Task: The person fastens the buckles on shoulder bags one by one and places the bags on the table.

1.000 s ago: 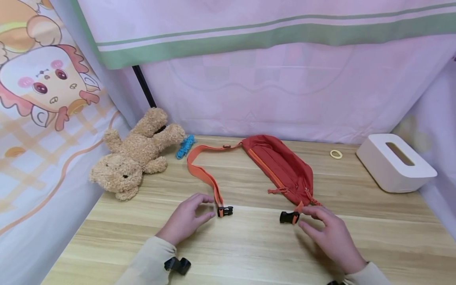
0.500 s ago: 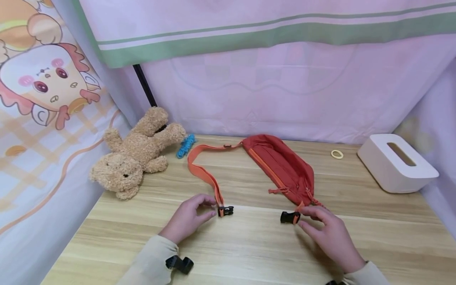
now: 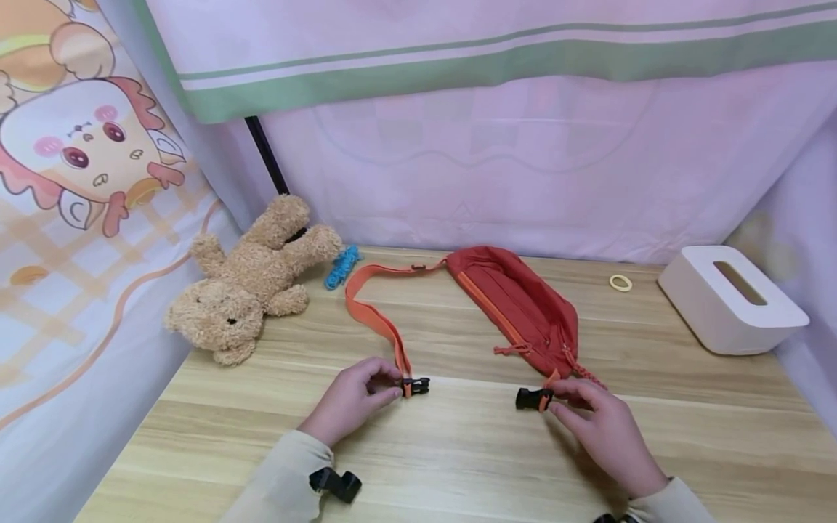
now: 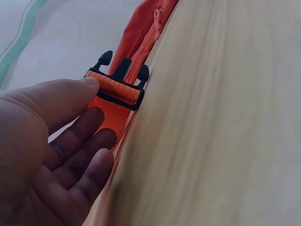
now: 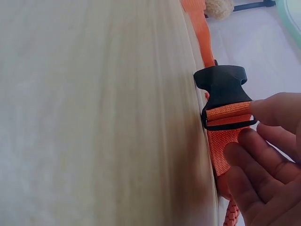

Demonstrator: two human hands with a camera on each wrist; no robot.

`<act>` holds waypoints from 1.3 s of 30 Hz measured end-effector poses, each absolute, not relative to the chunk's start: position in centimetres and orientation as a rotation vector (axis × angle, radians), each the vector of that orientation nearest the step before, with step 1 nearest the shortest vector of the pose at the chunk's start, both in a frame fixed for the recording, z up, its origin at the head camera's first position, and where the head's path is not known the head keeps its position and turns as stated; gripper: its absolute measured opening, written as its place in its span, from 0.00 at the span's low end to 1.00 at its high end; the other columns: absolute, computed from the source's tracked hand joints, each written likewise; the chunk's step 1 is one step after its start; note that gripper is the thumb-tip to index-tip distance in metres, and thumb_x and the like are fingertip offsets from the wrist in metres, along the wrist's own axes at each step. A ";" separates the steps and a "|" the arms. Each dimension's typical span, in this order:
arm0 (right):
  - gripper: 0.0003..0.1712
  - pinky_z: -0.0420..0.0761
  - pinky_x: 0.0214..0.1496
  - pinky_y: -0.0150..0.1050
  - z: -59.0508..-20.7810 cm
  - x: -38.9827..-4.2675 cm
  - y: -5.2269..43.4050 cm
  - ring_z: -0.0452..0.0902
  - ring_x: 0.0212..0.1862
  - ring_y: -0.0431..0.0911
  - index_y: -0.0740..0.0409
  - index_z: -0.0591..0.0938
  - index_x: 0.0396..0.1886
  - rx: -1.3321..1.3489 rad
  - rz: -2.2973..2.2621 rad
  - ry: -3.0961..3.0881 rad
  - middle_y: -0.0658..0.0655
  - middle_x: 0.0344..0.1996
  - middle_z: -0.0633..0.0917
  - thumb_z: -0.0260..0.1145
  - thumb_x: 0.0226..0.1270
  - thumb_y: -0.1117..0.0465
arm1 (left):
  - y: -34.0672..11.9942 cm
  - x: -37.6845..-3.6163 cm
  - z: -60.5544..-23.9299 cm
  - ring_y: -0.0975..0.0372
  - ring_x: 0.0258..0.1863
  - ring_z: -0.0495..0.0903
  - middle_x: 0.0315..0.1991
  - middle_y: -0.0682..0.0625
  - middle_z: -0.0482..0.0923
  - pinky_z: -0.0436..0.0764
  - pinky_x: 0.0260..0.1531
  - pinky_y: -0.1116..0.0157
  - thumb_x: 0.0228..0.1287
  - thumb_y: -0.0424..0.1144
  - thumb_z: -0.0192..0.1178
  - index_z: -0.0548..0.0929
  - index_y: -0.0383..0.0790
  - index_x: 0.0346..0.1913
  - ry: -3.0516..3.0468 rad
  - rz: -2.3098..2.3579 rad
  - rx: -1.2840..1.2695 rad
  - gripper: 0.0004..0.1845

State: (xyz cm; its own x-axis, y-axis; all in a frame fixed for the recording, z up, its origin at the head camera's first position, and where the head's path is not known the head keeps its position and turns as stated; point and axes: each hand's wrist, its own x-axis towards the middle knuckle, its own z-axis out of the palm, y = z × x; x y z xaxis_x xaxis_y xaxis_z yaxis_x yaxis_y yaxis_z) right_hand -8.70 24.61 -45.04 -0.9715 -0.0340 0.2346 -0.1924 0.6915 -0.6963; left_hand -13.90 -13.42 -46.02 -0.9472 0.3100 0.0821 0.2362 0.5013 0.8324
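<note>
The left hand [image 3: 353, 402] pinches the strap [image 3: 373, 319] just behind the pronged buckle [image 3: 415, 386], thumb on the webbing and fingers under it. The right hand [image 3: 604, 428] pinches the short strap end at the socket buckle [image 3: 531, 398]. The 2 buckles lie apart on the wooden table [image 3: 458, 450], facing each other. The red bag [image 3: 519, 305] lies behind them, between a teddy [image 3: 248, 283] and a white box [image 3: 732, 301].
</note>
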 end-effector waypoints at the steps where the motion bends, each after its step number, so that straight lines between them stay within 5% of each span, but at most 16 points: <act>1: 0.15 0.84 0.45 0.33 -45.0 -8.7 24.6 0.82 0.46 0.41 0.48 0.87 0.46 0.175 1.154 -2.703 0.46 0.42 0.87 0.76 0.60 0.65 | -13.4 -13.9 -46.1 0.66 0.41 0.82 0.40 0.62 0.84 0.82 0.43 0.65 0.62 0.36 0.71 0.84 0.53 0.44 2.643 1.458 0.481 0.10; 39: 0.06 0.79 0.42 0.29 -45.6 -9.5 24.0 0.80 0.45 0.42 0.54 0.88 0.41 -0.152 1.326 -2.767 0.54 0.43 0.88 0.73 0.65 0.62 | -11.8 -14.0 -46.4 0.65 0.31 0.78 0.33 0.62 0.81 0.79 0.33 0.67 0.64 0.38 0.69 0.83 0.52 0.35 2.705 1.419 0.406 0.05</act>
State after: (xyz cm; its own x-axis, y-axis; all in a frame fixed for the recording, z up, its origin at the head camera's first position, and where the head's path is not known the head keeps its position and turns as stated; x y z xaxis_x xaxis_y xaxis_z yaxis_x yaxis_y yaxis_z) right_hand -9.53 23.97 -45.60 -0.9927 0.1191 0.0200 0.0590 0.6226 -0.7803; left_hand -13.97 -11.76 -46.42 -0.9635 0.2586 0.0686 0.2034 0.5416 0.8157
